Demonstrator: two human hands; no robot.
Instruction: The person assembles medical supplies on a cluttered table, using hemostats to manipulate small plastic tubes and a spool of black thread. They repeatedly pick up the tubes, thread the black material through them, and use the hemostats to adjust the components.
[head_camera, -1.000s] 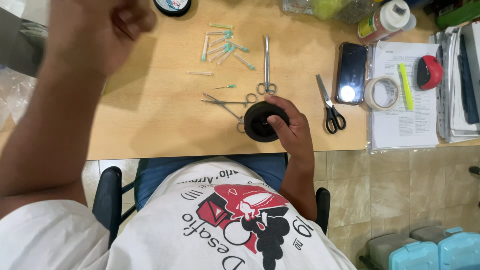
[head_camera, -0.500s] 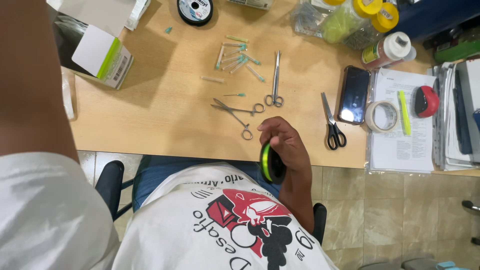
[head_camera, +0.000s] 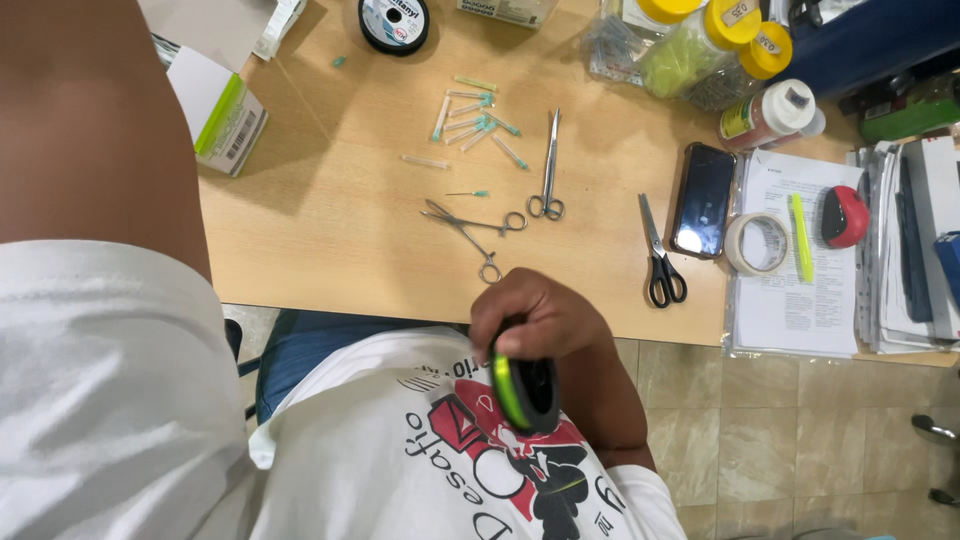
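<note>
Right hand (head_camera: 545, 320) fingers closed around black-and-green spool (head_camera: 522, 388)

Counted: 2 spools (head_camera: 524, 388), 3 steel scissors/forceps (head_camera: 549, 165), 1 black scissors (head_camera: 660, 255), 1 phone (head_camera: 704, 199), 1 tape roll (head_camera: 757, 244), 3 yellow-lid jars (head_camera: 690, 50).

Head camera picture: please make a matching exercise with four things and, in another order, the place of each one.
Things:
1. spool of green line
2. black-handled scissors
3. roll of tape
4. phone

Places:
A. on the papers, beside a green marker
B. on the table, between the scissors and the roll of tape
C. in the right hand, off the table edge
D. on the table, left of the phone

Pairs: 1-C, 2-D, 3-A, 4-B
</note>
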